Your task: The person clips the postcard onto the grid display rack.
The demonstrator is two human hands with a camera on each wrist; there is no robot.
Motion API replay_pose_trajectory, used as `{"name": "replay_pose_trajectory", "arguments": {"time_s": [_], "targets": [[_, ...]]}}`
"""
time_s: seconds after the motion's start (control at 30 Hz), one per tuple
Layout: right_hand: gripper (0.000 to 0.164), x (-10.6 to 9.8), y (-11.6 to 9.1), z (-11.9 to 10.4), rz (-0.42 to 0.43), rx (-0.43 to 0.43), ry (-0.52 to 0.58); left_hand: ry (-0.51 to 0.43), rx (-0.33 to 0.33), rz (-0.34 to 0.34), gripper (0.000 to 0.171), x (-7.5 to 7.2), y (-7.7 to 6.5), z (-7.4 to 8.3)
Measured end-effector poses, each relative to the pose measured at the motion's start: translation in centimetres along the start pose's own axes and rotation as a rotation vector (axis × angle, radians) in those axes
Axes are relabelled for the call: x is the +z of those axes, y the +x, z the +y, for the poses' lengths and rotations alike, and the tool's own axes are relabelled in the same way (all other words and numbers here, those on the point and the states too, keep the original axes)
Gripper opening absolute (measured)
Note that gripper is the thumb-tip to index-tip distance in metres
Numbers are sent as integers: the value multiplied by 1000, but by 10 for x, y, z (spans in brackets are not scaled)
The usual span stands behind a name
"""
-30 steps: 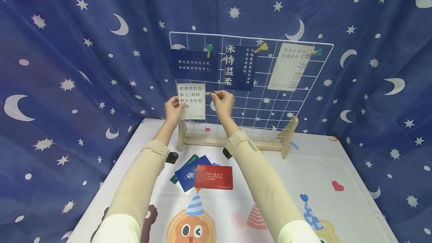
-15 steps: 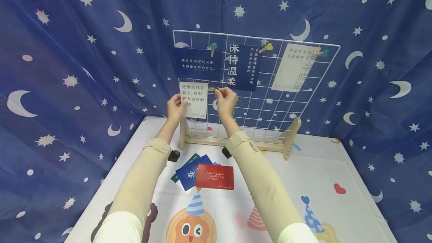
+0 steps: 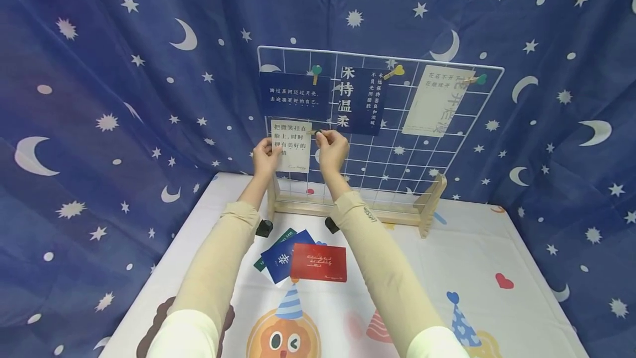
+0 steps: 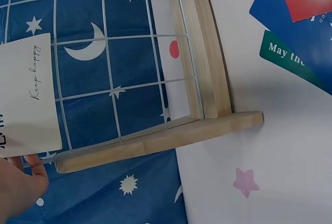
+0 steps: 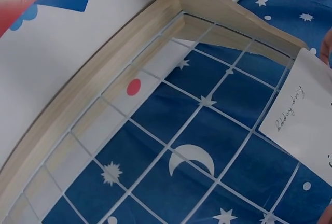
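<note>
In the head view, my left hand [image 3: 265, 159] pinches the left edge of a white card [image 3: 294, 158] with several lines of black characters. The card is upright against the lower left of a white wire grid [image 3: 397, 151]. My right hand [image 3: 333, 152] pinches a small wooden clothespin [image 3: 311, 132] with a dark end, its tip overlapping the card's upper right edge. The left wrist view shows my left fingers at the edge of the card [image 4: 31, 105], which reads "Keep happy". In the right wrist view, the card [image 5: 303, 115] lies over the wires; the clothespin is out of sight.
Two blue cards [image 3: 295, 98] [image 3: 365, 115] and a cream card [image 3: 432, 104] hang on the grid by heart-topped clothespins. A wooden base [image 3: 348, 211] holds the grid. Red [image 3: 319, 262], blue [image 3: 283, 258] and green [image 3: 261, 263] cards overlap on the table.
The white card has shifted slightly right relative to the grid, and the clothespin's tip now overlaps its right edge instead of meeting it. The head view has shifted a little too.
</note>
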State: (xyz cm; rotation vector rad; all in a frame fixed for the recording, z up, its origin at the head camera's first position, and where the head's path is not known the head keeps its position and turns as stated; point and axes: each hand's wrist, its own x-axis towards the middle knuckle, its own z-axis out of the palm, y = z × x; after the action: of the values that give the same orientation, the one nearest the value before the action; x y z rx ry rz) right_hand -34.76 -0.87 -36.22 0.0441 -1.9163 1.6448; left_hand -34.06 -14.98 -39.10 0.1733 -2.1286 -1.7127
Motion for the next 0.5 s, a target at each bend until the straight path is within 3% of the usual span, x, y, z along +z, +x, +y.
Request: {"name": "replay_pose_trajectory", "arguments": {"time_s": [0.3, 0.5], "targets": [[13, -1, 4, -3, -30, -20, 11, 62, 19, 24, 22, 6, -1, 1], [17, -2, 5, -5, -88, -19, -31, 45, 11, 53, 23, 10, 7, -6]]}}
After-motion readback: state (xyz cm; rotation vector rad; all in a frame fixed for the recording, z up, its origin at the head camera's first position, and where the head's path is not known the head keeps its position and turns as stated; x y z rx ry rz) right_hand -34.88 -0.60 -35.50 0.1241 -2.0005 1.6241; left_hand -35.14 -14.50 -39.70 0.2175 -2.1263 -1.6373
